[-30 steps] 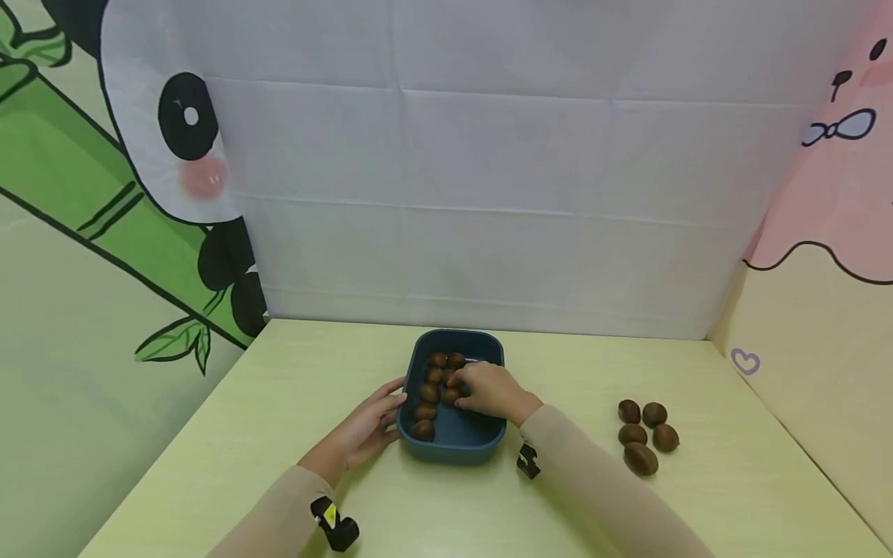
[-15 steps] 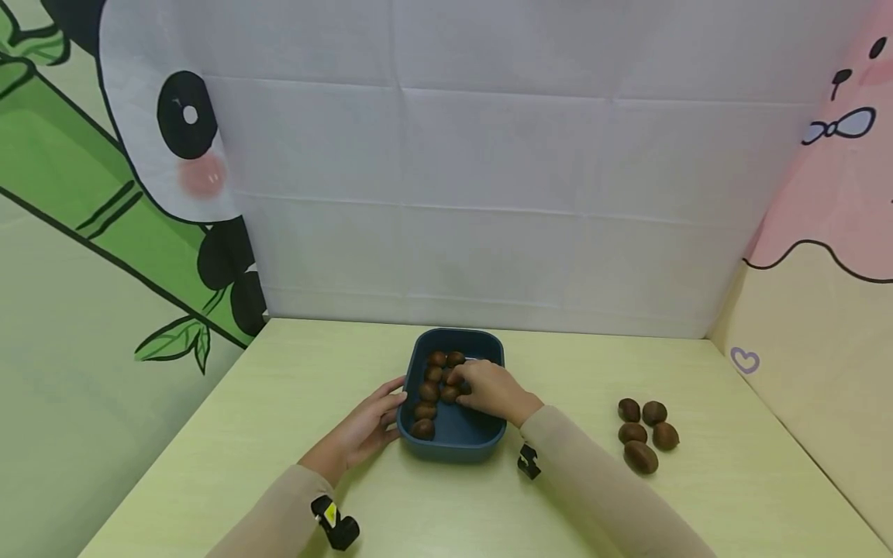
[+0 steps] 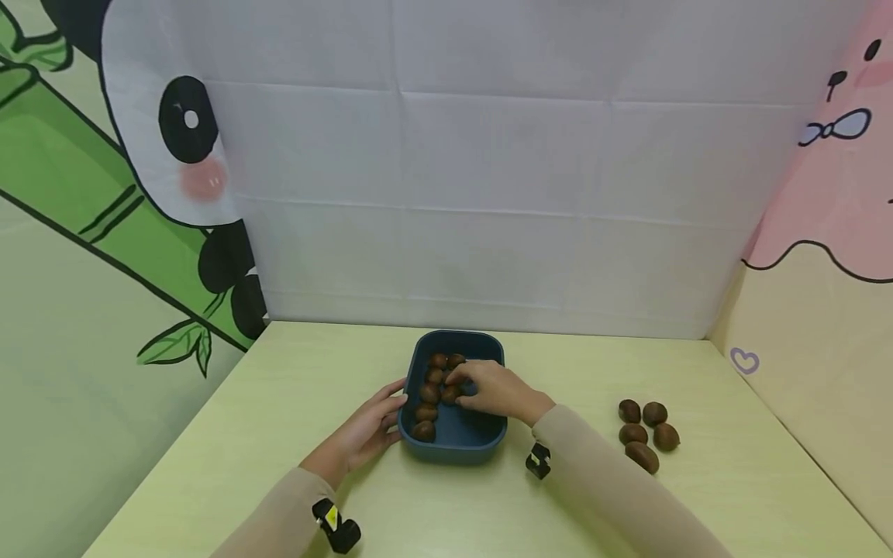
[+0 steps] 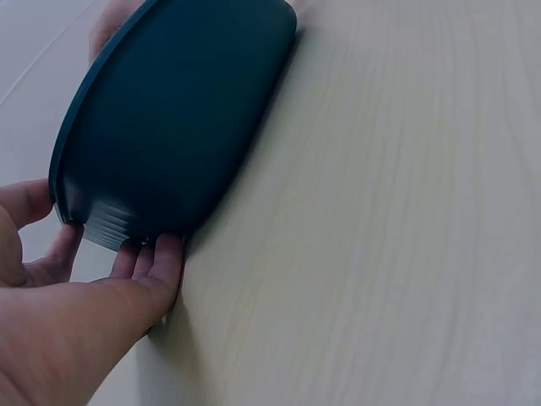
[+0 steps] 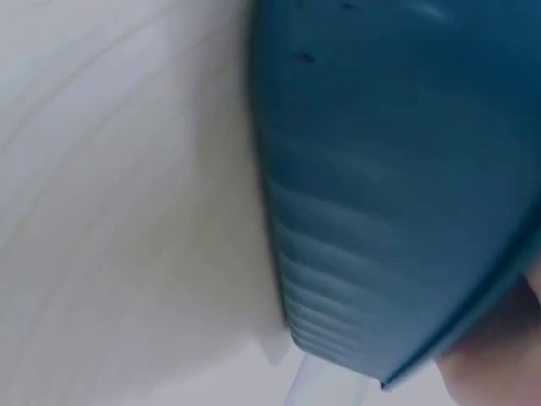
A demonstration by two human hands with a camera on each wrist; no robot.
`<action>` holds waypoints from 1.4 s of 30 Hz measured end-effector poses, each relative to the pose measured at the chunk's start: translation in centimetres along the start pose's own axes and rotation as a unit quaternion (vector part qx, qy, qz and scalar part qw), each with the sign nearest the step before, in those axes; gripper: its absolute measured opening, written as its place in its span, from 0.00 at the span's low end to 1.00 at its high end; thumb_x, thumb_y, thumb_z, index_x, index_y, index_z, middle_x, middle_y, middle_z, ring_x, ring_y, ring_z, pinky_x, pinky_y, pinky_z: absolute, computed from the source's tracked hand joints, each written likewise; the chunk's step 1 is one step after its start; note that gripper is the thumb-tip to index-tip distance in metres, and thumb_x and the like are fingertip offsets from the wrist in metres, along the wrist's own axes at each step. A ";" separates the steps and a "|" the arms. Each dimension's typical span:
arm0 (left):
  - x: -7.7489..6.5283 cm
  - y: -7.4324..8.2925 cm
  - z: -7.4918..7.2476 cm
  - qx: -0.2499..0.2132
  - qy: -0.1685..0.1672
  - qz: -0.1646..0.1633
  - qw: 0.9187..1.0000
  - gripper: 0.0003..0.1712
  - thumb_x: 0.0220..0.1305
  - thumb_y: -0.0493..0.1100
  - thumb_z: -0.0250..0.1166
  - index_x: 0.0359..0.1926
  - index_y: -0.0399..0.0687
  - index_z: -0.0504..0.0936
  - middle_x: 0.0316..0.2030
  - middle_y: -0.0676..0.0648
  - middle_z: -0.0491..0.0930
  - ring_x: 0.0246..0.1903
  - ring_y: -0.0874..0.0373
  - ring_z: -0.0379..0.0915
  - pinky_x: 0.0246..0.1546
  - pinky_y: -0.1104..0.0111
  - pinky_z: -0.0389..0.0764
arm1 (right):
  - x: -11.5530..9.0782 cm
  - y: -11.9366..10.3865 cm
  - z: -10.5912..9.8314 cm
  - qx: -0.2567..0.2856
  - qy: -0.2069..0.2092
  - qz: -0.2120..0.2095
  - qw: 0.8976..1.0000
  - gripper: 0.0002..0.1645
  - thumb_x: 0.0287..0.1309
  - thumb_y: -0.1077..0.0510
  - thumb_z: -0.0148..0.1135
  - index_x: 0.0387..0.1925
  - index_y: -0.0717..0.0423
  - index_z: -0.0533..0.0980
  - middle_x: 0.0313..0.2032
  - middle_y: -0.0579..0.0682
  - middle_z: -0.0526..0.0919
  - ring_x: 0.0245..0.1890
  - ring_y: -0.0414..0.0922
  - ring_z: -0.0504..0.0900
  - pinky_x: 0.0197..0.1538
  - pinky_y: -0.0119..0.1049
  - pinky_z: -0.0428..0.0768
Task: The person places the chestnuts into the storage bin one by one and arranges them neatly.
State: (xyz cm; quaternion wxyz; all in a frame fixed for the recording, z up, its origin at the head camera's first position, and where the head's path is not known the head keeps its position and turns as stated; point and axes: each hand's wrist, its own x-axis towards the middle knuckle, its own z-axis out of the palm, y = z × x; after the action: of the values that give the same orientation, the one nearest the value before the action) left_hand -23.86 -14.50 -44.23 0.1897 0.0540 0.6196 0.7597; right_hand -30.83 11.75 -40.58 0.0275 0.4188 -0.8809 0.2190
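In the head view a dark blue box [image 3: 453,453] stands on the table with several brown chestnuts [image 3: 423,432] inside, mostly along its left side. My left hand [image 3: 363,434] rests against the box's outer left wall, fingers fairly straight; the left wrist view shows its fingertips [image 4: 167,249] touching that wall. Reaching in over the right rim, my right hand [image 3: 498,391] has thumb and index finger curled at a chestnut [image 3: 449,395] in the second column. The hand hides part of the chestnuts there. In the right wrist view the box's wall [image 5: 380,186] covers most of that hand.
Several loose chestnuts [image 3: 654,414] lie in a cluster on the pale yellow table [image 3: 279,372], right of the box. A white sheet [image 3: 488,194] hangs behind the table, with printed panels on both sides.
My right wrist and forearm have shifted slightly to the right while the fingers stay at the same chestnut. The left hand and box have stayed put.
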 end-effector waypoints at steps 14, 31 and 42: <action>0.0 -0.2 0.0 -0.001 -0.002 0.005 1.000 0.37 0.79 0.48 0.50 0.80 0.47 0.45 0.71 0.33 0.61 0.67 0.47 0.64 0.61 0.55 0.70 | -4.3 -0.5 -4.3 0.013 -0.019 0.010 1.000 0.19 0.64 0.58 0.68 0.56 0.55 0.80 0.51 0.48 0.82 0.52 0.47 0.80 0.54 0.42 0.78; -0.1 0.1 0.2 -0.001 0.005 -0.002 1.000 0.37 0.79 0.48 0.50 0.80 0.47 0.45 0.71 0.32 0.60 0.69 0.44 0.61 0.63 0.53 0.68 | -13.8 2.4 -7.6 -0.004 -0.018 0.061 0.998 0.17 0.63 0.59 0.68 0.53 0.52 0.80 0.50 0.47 0.84 0.45 0.47 0.82 0.48 0.46 0.81; 0.0 0.0 0.2 -0.006 0.002 -0.002 1.000 0.35 0.80 0.47 0.49 0.79 0.48 0.46 0.72 0.32 0.59 0.69 0.44 0.61 0.63 0.54 0.68 | -20.6 4.6 -9.4 0.054 -0.029 0.130 0.990 0.14 0.61 0.58 0.70 0.48 0.55 0.81 0.40 0.43 0.83 0.35 0.34 0.78 0.36 0.34 0.79</action>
State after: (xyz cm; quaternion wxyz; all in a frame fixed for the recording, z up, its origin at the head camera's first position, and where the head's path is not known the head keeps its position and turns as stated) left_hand -23.85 -14.32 -44.17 0.1903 0.0503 0.6157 0.7630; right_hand -22.19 33.06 -38.57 -0.0497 0.3076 -0.9151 0.2560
